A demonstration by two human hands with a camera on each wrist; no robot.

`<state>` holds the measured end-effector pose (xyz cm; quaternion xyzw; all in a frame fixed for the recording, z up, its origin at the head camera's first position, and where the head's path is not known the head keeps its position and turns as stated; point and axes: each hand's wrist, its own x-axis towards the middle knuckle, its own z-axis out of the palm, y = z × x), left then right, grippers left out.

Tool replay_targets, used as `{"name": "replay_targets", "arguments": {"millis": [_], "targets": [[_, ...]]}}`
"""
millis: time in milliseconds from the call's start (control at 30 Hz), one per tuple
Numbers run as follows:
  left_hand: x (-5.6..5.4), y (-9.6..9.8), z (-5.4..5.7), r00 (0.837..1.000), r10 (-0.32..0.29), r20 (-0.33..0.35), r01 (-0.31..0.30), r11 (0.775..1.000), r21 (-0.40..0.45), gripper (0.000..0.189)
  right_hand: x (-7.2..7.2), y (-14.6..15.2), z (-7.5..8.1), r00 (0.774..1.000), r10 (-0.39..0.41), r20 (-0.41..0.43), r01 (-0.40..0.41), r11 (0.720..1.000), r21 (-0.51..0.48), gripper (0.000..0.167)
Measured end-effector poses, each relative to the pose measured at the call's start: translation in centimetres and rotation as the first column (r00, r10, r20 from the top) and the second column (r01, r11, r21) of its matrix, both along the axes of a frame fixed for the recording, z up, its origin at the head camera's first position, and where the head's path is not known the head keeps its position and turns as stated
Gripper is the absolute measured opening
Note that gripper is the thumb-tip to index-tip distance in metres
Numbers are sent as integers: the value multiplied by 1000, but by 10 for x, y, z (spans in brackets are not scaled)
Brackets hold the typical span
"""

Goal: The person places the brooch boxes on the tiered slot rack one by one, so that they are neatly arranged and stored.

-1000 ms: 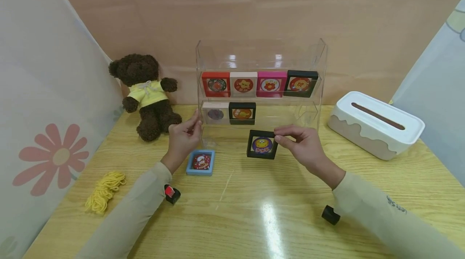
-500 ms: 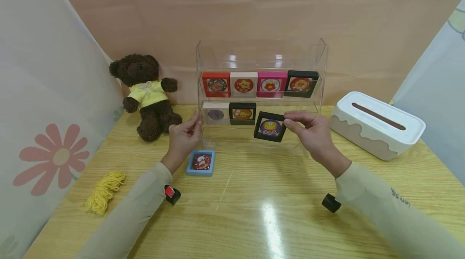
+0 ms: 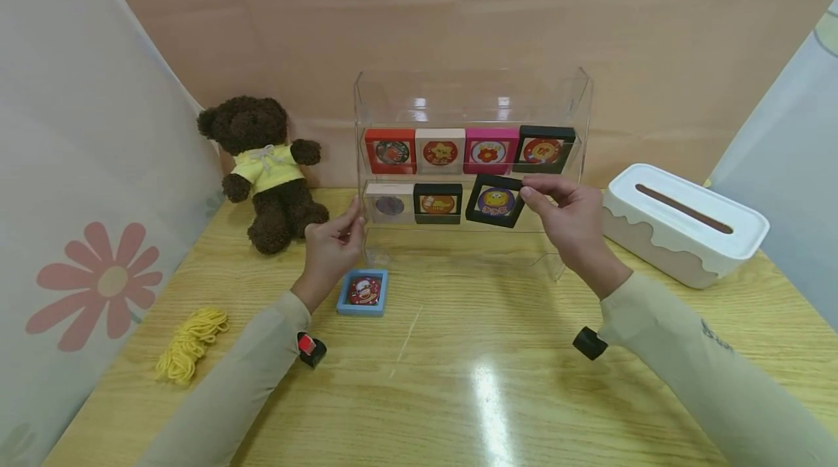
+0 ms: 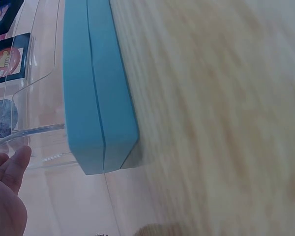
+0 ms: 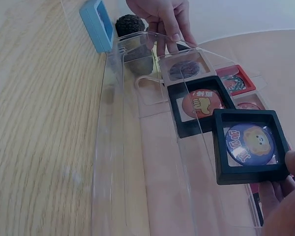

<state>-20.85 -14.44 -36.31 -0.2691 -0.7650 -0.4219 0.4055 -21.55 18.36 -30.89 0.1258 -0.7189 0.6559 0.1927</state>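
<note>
My right hand (image 3: 576,216) pinches the right edge of a black square display frame (image 3: 495,203), which has a round purple badge with a yellow cartoon figure. The frame is tilted and overlaps the lower tier of a clear acrylic display stand (image 3: 471,97). In the right wrist view it is close in front of another black frame (image 5: 177,115) with a red thumbs-up badge. With thumb and fingers, my left hand (image 3: 332,245) pinches the stand's left side edge. To the left on that tier sits a pale frame (image 3: 389,204) with a dark, glossy badge.
On the upper tier are red (image 3: 390,151), pale, pink and black frames. A light blue frame (image 3: 362,292) lies on the table by my left forearm. A brown teddy bear (image 3: 262,169), a yellow yarn bundle (image 3: 192,345) and a white tissue box (image 3: 684,223) stand around.
My right hand has lifted the black frame up and slightly right, from before the stand to the lower tier's height, and it now tilts more. The left hand stays on the stand's side.
</note>
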Motion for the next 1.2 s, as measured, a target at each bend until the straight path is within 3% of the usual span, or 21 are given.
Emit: {"name": "replay_targets", "arguments": {"millis": [100,267,433,767,1200], "targets": [[-8,-6,-11,1000,0,12,0,1000,-5,34,-3,-1,0,1000,-11,5,11,1000,-14,16],[-11,-9,-16,1000,-9,27,9,1000,-1,34,-8,-2,1,999,-40,6,40,999,-14,15],[-10,-9,-15,1000,-1,20,2,1000,-8,33,-13,-5,1,999,-51,-16,51,999,-17,16],[-10,-9,-16,1000,-11,21,11,1000,-5,33,-21,-14,-7,982,-80,-168,86,996,26,11],[-10,-8,-14,1000,-1,28,1,1000,-9,32,-18,-20,-12,982,-111,-152,125,988,90,9]]}}
